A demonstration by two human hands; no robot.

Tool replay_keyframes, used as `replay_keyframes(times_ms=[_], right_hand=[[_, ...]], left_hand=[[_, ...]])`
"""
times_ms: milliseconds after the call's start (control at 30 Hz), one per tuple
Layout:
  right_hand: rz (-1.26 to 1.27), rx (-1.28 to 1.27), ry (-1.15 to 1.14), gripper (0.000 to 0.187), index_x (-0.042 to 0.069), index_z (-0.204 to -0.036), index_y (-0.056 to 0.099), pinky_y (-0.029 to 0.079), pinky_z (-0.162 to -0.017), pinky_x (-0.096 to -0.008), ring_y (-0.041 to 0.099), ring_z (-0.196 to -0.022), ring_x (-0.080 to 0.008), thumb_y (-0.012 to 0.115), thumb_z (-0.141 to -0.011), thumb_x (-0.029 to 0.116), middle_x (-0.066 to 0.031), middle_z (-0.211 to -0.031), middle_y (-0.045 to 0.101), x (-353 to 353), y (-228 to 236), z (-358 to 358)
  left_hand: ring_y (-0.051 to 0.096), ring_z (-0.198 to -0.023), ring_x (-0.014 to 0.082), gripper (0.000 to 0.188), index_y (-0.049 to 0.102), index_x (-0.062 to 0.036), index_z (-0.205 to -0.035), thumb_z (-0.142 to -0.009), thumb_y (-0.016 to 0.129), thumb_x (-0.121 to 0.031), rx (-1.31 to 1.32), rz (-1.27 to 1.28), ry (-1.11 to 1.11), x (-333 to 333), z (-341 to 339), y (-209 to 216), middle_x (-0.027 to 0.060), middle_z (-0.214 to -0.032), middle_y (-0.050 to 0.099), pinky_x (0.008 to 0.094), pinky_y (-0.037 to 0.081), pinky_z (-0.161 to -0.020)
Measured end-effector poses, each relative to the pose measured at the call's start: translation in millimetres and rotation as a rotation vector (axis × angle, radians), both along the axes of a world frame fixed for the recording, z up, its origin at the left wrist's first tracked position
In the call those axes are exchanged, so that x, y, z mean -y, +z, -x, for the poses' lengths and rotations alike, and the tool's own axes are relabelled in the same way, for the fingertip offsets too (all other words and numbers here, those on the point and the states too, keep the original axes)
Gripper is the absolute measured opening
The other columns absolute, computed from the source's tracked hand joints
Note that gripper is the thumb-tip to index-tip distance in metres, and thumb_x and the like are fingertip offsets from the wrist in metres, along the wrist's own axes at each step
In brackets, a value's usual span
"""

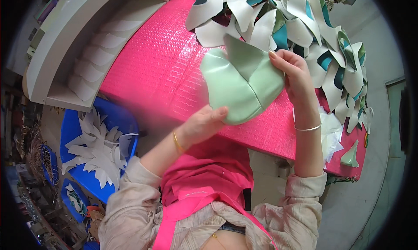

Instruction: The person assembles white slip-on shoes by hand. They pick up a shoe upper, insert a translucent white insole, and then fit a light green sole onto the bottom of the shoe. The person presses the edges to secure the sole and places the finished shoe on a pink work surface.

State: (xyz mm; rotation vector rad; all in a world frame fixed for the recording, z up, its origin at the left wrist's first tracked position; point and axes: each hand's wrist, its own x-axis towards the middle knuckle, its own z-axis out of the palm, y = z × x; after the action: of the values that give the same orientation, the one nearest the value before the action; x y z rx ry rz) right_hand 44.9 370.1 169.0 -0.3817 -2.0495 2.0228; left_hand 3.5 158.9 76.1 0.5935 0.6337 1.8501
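Observation:
A pale mint-green shoe upper (237, 91), smooth and shiny with a seam down its middle, is held up above the pink-covered table (152, 63). My left hand (203, 126) pinches its lower left edge, with the thumb on top. At its upper right edge, my right hand (294, 69) grips it between thumb and fingers. The undersides of both grips are hidden. Beyond my right hand lies a heap of cream-white shoe uppers (300, 32) with teal and pale green linings.
A curved grey rack (65, 36) with white pieces in a row stands at the left. Below it is a blue bin (72, 124) full of white cut pieces (102, 145). White sheets (330, 134) and a small green piece (349, 156) lie at the table's right end.

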Motion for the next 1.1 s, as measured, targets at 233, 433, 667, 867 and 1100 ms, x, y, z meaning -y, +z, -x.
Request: replay_keyframes(times_ms=[233, 433, 667, 867, 1100], right_hand=[[-0.148, 0.000, -0.026, 0.026, 0.003, -0.066, 0.056, 0.034, -0.045, -0.0183, 0.046, -0.050, -0.0031, 0.062, -0.081, 0.022, 0.0011, -0.059, 0.054, 26, 1, 23], [-0.147, -0.017, -0.040, 0.024, 0.002, -0.065, 0.057, 0.036, -0.046, -0.0188, 0.048, -0.050, -0.0040, 0.063, -0.080, 0.021, 0.0000, -0.058, 0.055, 23, 0, 29], [-0.236, 0.005, 0.107, 0.024, 0.002, -0.066, 0.058, 0.037, -0.045, -0.0185, 0.049, -0.050, -0.0037, 0.064, -0.079, 0.021, 0.0005, -0.059, 0.056, 32, 11, 30], [-0.399, -0.142, 0.369, 0.029, 0.003, -0.061, 0.047, 0.029, -0.043, -0.0199, 0.036, -0.049, -0.0016, 0.060, -0.083, 0.017, 0.0045, -0.050, 0.041, 46, 14, 20], [-1.498, -0.088, 0.660, 0.018, 0.003, -0.059, 0.047, 0.038, -0.048, -0.0372, 0.049, -0.048, -0.0293, 0.057, -0.072, 0.010, -0.0136, -0.048, 0.045, -6, -1, 13]], left_hand=[[0.034, -0.126, 0.0210, 0.049, 0.030, -0.0054, -0.134, -0.093, 0.040, -0.031, 0.299, -0.121, 0.141, -4, -21, 3, 0.0069, -0.134, 0.039, 0.0396, 0.022, -0.106], [0.036, -0.125, 0.0199, 0.047, 0.032, -0.0056, -0.133, -0.093, 0.040, -0.031, 0.299, -0.155, 0.199, -1, -29, 4, 0.0065, -0.133, 0.041, 0.0394, 0.024, -0.106], [0.036, -0.124, 0.0193, 0.053, 0.032, -0.0061, -0.133, -0.091, 0.041, -0.037, 0.449, -0.054, 0.180, 7, -34, -3, 0.0067, -0.133, 0.040, 0.0383, 0.026, -0.105], [0.045, -0.112, 0.0161, 0.058, 0.029, -0.0117, -0.133, -0.087, 0.054, -0.035, 0.472, -0.070, 0.143, -16, 7, -30, 0.0039, -0.125, 0.046, 0.0325, 0.038, -0.092], [0.048, -0.111, 0.0260, 0.053, 0.026, -0.0155, -0.132, -0.086, 0.052, -0.009, 0.388, 0.457, 0.258, 46, -27, -40, 0.0111, -0.121, 0.045, 0.0393, 0.038, -0.095]])
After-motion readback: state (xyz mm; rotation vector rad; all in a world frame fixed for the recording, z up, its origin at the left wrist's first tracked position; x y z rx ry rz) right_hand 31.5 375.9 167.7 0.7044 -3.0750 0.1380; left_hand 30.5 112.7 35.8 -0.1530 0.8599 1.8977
